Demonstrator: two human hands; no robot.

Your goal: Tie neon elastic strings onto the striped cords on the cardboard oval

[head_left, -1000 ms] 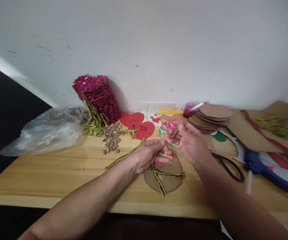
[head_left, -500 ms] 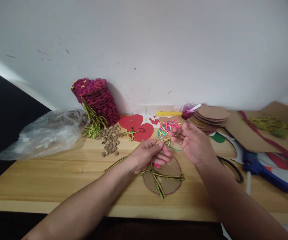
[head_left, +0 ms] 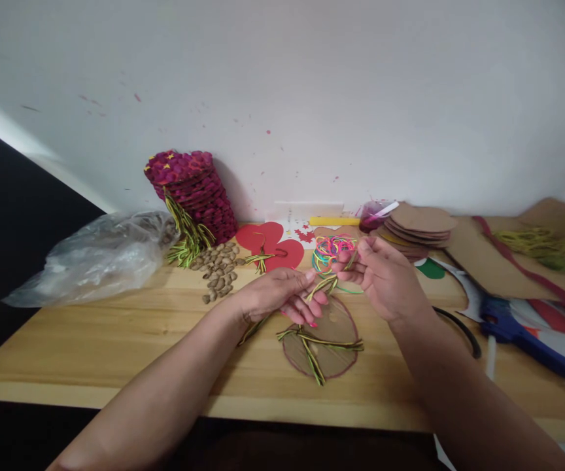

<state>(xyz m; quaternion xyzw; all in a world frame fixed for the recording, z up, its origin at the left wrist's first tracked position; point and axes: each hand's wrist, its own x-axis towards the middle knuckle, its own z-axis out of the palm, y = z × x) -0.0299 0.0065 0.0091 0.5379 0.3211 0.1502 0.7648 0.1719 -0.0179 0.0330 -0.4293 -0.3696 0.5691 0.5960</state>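
My left hand (head_left: pixel 282 294) and my right hand (head_left: pixel 385 278) are raised just above the wooden table (head_left: pixel 116 347), each pinching one end of a short green-and-yellow strand bundle (head_left: pixel 329 282). A longer tail of the strand (head_left: pixel 252 329) hangs under my left wrist. Below the hands lies a round cardboard disc (head_left: pixel 334 340) with a crossed green-and-yellow strand (head_left: pixel 319 341) on it. A pile of coloured rubber bands (head_left: pixel 329 250) sits just behind my right fingers.
At the back stand a magenta woven stack (head_left: pixel 191 190), loose seeds (head_left: pixel 218 271), red paper hearts (head_left: pixel 267 245) and a clear plastic bag (head_left: pixel 96 258). Right of my hands are stacked cardboard discs (head_left: pixel 417 226), black scissors (head_left: pixel 456 324) and a blue glue gun (head_left: pixel 522 333).
My left hand has swung its strand tail in from the left to under the wrist and slid slightly left. The right hand lifted a little, still pinching the bundle.
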